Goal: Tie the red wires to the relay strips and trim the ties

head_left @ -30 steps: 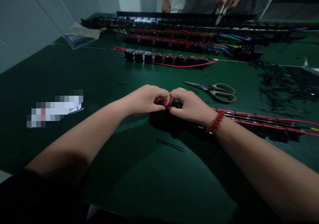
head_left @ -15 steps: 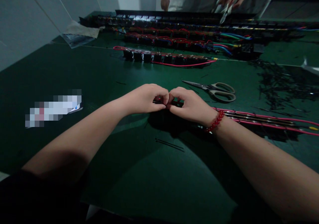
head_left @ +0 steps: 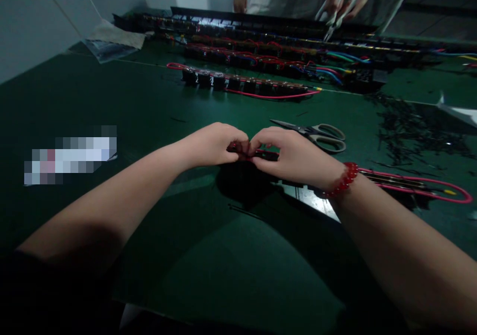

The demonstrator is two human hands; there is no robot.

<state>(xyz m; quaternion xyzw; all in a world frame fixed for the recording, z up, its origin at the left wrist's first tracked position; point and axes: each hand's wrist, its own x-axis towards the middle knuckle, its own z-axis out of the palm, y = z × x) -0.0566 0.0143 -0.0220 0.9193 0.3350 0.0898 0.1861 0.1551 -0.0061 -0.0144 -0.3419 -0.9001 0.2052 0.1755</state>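
Observation:
My left hand [head_left: 219,143] is closed at the left end of a long wired strip [head_left: 406,183], thumb and forefinger pinched by its red wire. Beside it, nearly touching, my right hand [head_left: 283,151] pinches with thumb and forefinger over the same strip. What lies between its fingertips is too small and dark to make out. Red wire loops around the strip's right end, and black blocks sit along its underside. Scissors [head_left: 316,133] lie shut just behind my right hand. Thin black ties [head_left: 246,211] rest on the green table in front of my hands.
Another wired strip [head_left: 246,82] lies farther back, with more wired assemblies [head_left: 253,59] behind it. A heap of black clippings [head_left: 413,126] is at right. A blurred-out pale object [head_left: 70,156] lies at left, a plastic bag [head_left: 115,41] behind. Across the table a co-worker's hands [head_left: 343,7] hold pliers.
My right hand has turned slightly, and the strip's right end has swung a little; a bright patch now shows below my right wrist. My left hand stays pinched in place. The whole view has shifted slightly.

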